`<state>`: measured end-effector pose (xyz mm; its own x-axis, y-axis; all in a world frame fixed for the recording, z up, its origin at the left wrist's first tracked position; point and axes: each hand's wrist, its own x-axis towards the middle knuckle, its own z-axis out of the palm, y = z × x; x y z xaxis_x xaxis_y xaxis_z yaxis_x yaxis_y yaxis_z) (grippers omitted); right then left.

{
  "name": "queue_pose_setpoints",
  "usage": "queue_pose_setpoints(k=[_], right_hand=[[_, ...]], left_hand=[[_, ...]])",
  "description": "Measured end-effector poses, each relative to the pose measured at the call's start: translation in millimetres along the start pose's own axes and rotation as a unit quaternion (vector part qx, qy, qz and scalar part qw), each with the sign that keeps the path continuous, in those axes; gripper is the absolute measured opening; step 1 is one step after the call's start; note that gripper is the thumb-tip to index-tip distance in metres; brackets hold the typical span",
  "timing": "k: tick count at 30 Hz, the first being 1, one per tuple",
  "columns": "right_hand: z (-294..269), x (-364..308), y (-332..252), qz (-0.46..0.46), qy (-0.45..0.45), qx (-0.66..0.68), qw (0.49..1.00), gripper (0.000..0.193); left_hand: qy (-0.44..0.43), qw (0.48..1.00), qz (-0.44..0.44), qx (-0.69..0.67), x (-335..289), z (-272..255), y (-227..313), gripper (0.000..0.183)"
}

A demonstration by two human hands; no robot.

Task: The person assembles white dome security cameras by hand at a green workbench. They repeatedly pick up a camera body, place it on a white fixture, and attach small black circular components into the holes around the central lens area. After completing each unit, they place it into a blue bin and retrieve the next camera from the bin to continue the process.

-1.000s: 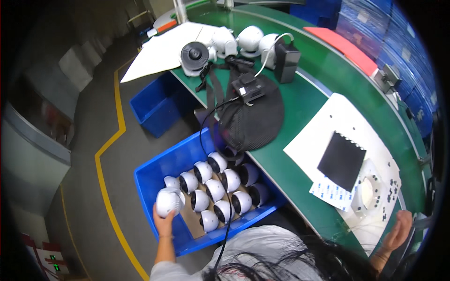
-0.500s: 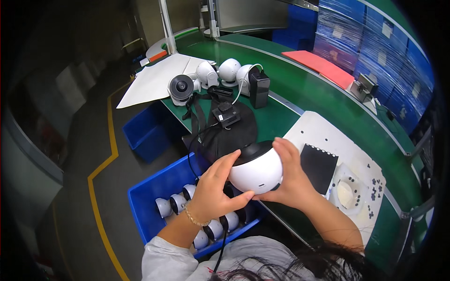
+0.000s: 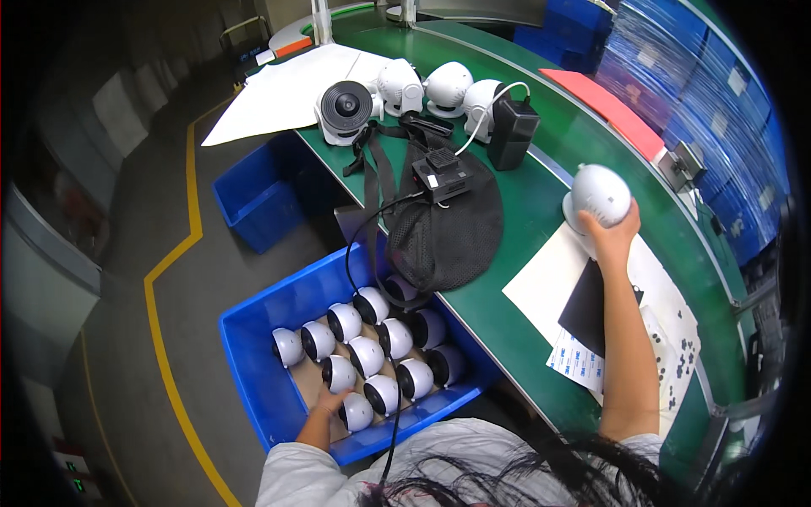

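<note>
My right hand [image 3: 615, 232] is closed around a white ball-shaped camera [image 3: 601, 193], at the far end of the white sheet on the green bench. The camera is slightly blurred; I cannot tell whether its foot rests on the bench. Down in the blue bin [image 3: 245, 372], my left hand [image 3: 325, 410] has its fingers at the lower edge of another white camera [image 3: 340, 372], seemingly gripping it. Another white camera [image 3: 356, 412] sits right beside that hand. Several more stand in rows on brown cardboard in the bin, their dark faces mostly turned left.
Several white cameras [image 3: 448, 89], a black box with a white cable [image 3: 513, 131] and a black mesh bag [image 3: 448, 228] occupy the bench [image 3: 490, 296]. A black sheet [image 3: 585, 313] lies on white paper near dark dots. Another blue bin [image 3: 253, 194] stands on the floor.
My left hand has let go of the white camera and moved down into the bin. My right hand has carried that camera right and farther away over the bench. The view has shifted.
</note>
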<state>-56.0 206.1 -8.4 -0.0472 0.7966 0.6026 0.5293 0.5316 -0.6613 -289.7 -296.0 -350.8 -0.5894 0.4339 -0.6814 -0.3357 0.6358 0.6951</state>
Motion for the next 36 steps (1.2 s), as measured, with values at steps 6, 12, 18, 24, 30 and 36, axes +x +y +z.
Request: queue_pose_setpoints(k=[6, 12, 18, 24, 30, 36], right_hand=[[-13, 15, 29, -0.068, -0.071, -0.127, 0.987, 0.093], [-44, -13, -49, -0.152, -0.079, -0.047, 0.984, 0.073], [-86, -40, -115, -0.217, -0.098, 0.044, 0.970, 0.071], [-88, -106, -183, -0.364, -0.395, 0.168, 0.826, 0.085], [-78, -148, -203, -0.395, -0.417, 0.133, 0.808, 0.100], [-65, -100, -149, -0.161, -0.316, 0.266, 0.897, 0.101]], left_hand=[[0.150, 0.971, -0.086, 0.166, -5, 41, -23, 0.140], [0.105, 0.983, -0.106, 0.107, -6, 22, -33, 0.120], [0.052, 0.985, -0.160, 0.033, -90, -49, 29, 0.074], [0.030, 0.955, 0.256, -0.145, -205, -78, 185, 0.072], [-0.174, 0.868, 0.464, 0.007, -247, 22, 355, 0.084], [-0.256, 0.769, 0.566, -0.148, -234, 77, 367, 0.069]])
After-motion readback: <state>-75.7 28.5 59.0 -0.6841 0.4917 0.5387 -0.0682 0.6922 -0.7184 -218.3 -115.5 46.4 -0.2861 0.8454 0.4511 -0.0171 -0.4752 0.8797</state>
